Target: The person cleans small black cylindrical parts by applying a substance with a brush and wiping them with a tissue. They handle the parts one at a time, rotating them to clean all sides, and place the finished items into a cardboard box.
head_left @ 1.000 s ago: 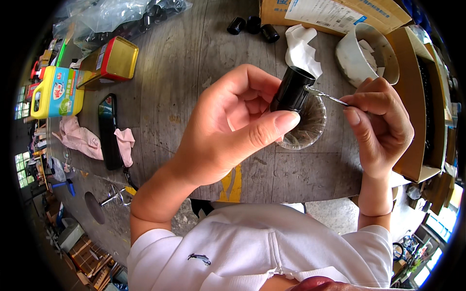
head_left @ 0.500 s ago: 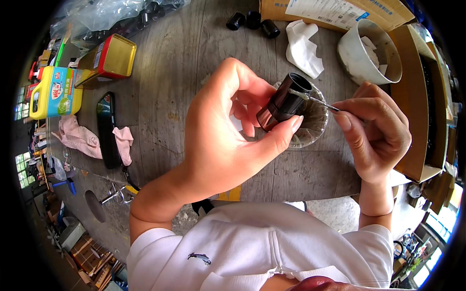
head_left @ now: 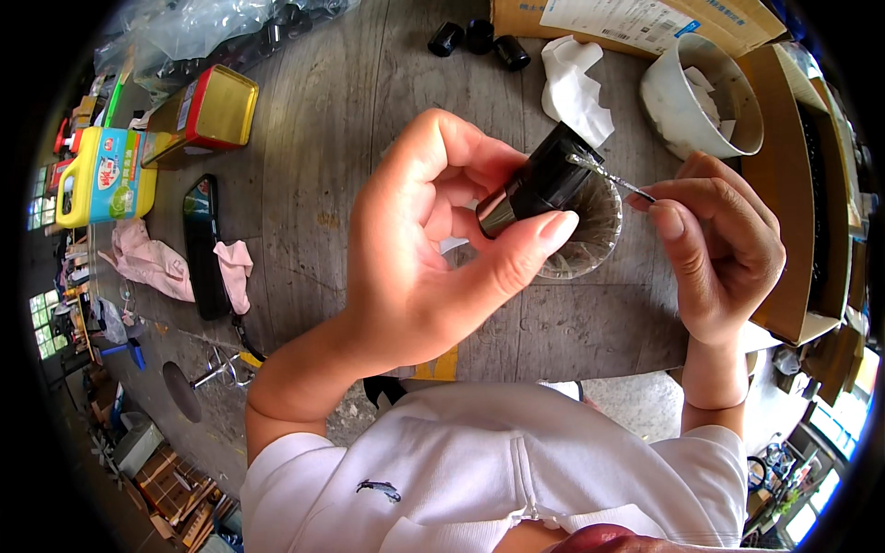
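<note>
My left hand (head_left: 442,249) grips a glossy black cylindrical tube (head_left: 546,175) between thumb and fingers, tilted with its upper end toward the far right. Pinched in my right hand (head_left: 719,244) is a thin metal rod (head_left: 613,175) with a twisted-looking shaft. Its tip lies at the side of the tube near the upper end; whether it touches cannot be made out. Beneath the tube stands a round bowl (head_left: 604,241) lined with clear plastic, partly hidden by my left hand and the tube.
Several black caps (head_left: 479,37) and a crumpled white tissue (head_left: 573,88) lie at the back. A white tub (head_left: 666,101) and cardboard box (head_left: 795,212) stand at right. At left are a phone (head_left: 207,249), pink cloth (head_left: 152,260), a tin (head_left: 221,106) and a yellow jug (head_left: 106,175).
The tube has turned in my left hand, so its open mouth no longer faces up into view. The rod's tip has come away from the mouth and now lies along the tube's side.
</note>
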A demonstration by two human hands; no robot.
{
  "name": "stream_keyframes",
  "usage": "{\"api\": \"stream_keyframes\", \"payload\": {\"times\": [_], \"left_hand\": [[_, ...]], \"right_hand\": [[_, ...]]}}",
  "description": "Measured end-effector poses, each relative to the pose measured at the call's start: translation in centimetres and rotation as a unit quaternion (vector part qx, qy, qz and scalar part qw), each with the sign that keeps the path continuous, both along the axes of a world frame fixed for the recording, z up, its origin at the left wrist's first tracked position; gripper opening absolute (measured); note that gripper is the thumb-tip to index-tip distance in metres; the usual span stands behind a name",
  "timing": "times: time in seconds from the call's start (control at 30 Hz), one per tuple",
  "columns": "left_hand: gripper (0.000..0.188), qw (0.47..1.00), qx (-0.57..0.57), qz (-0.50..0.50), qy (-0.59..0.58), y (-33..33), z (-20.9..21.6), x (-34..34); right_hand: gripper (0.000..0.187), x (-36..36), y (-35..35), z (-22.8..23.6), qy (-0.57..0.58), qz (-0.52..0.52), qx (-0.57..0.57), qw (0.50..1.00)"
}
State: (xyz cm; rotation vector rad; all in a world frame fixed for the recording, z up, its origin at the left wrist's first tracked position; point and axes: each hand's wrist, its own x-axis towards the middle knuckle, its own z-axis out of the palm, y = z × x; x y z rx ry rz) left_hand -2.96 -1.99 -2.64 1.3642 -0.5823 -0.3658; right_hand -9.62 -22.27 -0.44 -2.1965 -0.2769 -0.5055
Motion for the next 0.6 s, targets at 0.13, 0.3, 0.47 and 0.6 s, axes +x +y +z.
{"api": "stream_keyframes", "payload": {"times": [0.13,0.3,0.47,0.6], "left_hand": [[0.037,0.991,-0.022,-0.044,0.122,0.03,0.56,0.12],[0.041,0.961,-0.104,-0.11,0.23,0.28,0.13,0.59],[0.03,0.985,-0.057,-0.047,0.154,0.15,0.38,0.5],[0.035,0.994,0.041,0.044,-0.093,0.33,0.04,0.39]], "right_hand": [[0.017,0.05,-0.14,-0.15,0.005,-0.001,0.003,1.0],[0.017,0.14,-0.24,0.0,0.005,0.002,-0.002,1.0],[0.015,0.13,-0.25,-0.08,0.004,0.001,-0.002,1.0],[0.014,0.11,0.27,-0.09,0.018,-0.001,0.004,1.0]]}}
